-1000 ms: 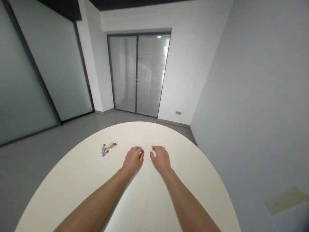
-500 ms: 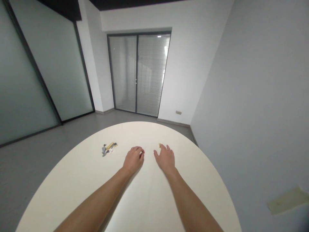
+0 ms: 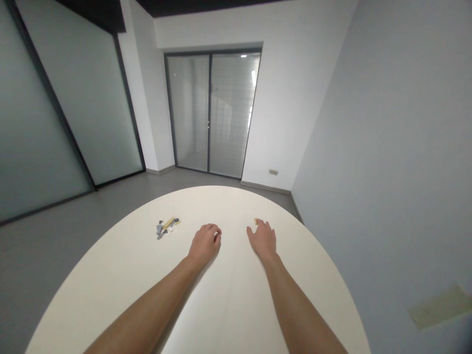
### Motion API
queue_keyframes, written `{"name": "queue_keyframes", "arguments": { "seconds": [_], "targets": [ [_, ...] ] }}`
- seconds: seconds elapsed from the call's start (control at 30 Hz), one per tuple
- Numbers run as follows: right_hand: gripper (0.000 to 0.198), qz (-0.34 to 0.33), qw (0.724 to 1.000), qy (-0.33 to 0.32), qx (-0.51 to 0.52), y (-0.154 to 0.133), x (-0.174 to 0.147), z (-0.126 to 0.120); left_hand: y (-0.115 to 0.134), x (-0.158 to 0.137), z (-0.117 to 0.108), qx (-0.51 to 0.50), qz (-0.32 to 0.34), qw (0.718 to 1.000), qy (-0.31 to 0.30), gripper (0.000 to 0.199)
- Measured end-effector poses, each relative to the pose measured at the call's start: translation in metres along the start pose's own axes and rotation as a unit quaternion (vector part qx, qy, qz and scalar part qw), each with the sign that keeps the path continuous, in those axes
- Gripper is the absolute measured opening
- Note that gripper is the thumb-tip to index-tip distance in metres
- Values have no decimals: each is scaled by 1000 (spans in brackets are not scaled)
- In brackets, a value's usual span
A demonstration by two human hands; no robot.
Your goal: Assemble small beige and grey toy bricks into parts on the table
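Observation:
My left hand (image 3: 205,243) rests palm down on the white table, its fingers curled in toward the thumb. Whatever may be inside that curl is hidden from me. Farther right, my right hand (image 3: 264,240) lies low over the tabletop, with thumb and forefinger spread apart. At the tip of its forefinger sits a small tan-yellow piece (image 3: 255,221), partly covered by the finger. Left of both hands, a small pile of toy-brick-like pieces (image 3: 168,223) in yellow, grey, dark and white lies loose, touched by neither hand.
The round white table (image 3: 221,309) curves away to a far edge beyond my hands. Behind it are a glass door with blinds (image 3: 228,113) and white walls. Frosted glass panels (image 3: 81,88) stand on the left. A tape strip (image 3: 440,307) is on the right wall.
My right hand has slid a little to the right, and the small tan-yellow piece has moved along with its fingertip. My left hand and the pile have stayed in place.

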State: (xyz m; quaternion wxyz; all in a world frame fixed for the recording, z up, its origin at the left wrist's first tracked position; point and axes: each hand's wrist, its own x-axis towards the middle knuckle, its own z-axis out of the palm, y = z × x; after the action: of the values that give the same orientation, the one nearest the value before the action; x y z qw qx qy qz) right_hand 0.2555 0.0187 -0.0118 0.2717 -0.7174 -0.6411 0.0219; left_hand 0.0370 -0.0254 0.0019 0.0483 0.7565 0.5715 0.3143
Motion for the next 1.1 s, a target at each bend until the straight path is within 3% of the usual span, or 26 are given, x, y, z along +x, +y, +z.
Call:
{"name": "queue_keyframes", "arguments": {
  "seconds": [0.33,0.5,0.67,1.1],
  "targets": [
    [44,-11,999,27,-18,0,1,-5,0,0,1,4,-1,1000,1,15],
    [38,-103,994,44,-3,-13,-8,-2,1,0,2,6,1,1000,3,15],
    [31,-222,974,-29,25,-28,-17,2,2,1,1,7,5,1000,7,15],
    [31,-222,974,-35,35,-26,-17,2,5,1,-1,22,-1,1000,-8,18]
  ]
}}
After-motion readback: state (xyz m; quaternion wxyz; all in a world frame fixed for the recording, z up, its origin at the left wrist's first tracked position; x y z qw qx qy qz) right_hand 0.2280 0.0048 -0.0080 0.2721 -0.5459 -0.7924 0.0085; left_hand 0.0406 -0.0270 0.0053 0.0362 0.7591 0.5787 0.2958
